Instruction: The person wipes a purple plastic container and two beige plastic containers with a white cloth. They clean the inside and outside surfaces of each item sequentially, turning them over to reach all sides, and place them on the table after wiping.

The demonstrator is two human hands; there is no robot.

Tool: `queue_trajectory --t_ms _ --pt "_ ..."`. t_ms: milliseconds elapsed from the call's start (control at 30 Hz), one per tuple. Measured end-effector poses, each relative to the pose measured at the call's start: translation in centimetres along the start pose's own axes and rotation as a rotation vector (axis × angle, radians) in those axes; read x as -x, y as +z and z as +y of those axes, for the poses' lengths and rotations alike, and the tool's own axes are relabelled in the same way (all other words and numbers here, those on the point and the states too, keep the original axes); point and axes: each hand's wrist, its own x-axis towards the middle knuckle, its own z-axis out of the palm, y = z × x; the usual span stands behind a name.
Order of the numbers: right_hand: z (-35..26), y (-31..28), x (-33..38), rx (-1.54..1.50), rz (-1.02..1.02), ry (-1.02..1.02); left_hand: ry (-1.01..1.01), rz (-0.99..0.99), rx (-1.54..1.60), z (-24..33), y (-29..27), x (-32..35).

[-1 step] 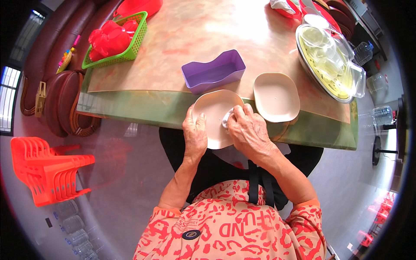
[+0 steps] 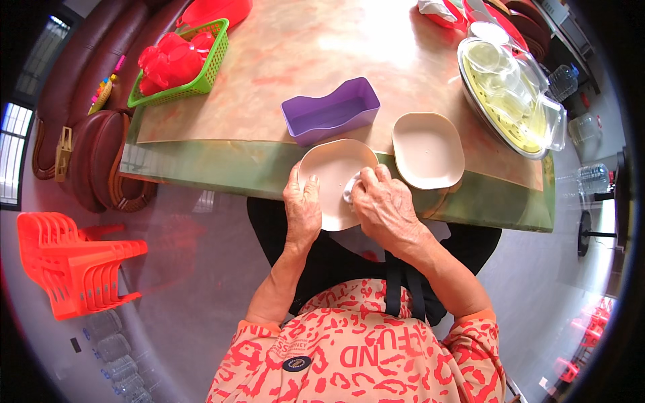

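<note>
A cream-coloured shallow dish [image 2: 334, 191] is tilted at the table's front edge. My left hand [image 2: 303, 209] grips its left rim, thumb on the inside. Bunched in the fingers of my right hand [image 2: 385, 205] is a small white cloth [image 2: 349, 188], pressed against the inner right part of the dish; most of the cloth is hidden by the fingers. A second cream dish [image 2: 428, 151] of the same rounded-square shape lies just to the right. Behind the held dish stands a purple open box [image 2: 330, 113] with a notched side.
On the table [image 2: 282, 60], a green basket [image 2: 212, 66] of red cups stands at the far left, before a red basin [image 2: 222, 9]. A large round tray [image 2: 478, 111] with clear cups sits at the right. Stacked orange-red chairs [image 2: 60, 262] are on the floor at left.
My right hand has shifted very slightly left and down with the cloth across the dish. The left hand and the dish stay in place.
</note>
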Motion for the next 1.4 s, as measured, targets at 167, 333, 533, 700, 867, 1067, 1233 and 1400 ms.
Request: queue_trajectory --t_ms 167,333,533,700,867,1067,1233,1400 --pt "-1.6 -1.1 1.0 -0.338 -0.159 -0.097 0.054 -0.005 -0.021 0.3 0.1 0.0" --pt "-2.1 0.1 2.2 -0.320 -0.012 -0.178 0.067 -0.014 0.028 0.1 -0.1 0.0" --pt "0.9 -1.8 4.5 0.016 0.080 -0.079 0.052 -0.046 0.124 -0.1 -0.9 0.5" --pt "1.6 -3.7 6.1 -0.258 0.382 -0.063 -0.013 -0.037 0.142 1.9 -1.5 1.1" --pt "1.1 -2.4 6.8 -0.100 0.316 -0.198 -0.118 -0.148 0.238 3.5 -0.1 2.7" --pt "2.7 -5.2 6.8 0.013 0.196 -0.333 0.308 -0.002 -0.329 7.8 0.6 4.8" --pt "3.0 -7.3 6.6 -0.070 0.200 -0.366 0.677 -0.595 -1.105 11.5 1.1 7.9" --pt "3.7 -8.4 5.1 -0.509 0.335 -0.325 0.634 -0.517 -0.865 9.5 0.9 7.8"
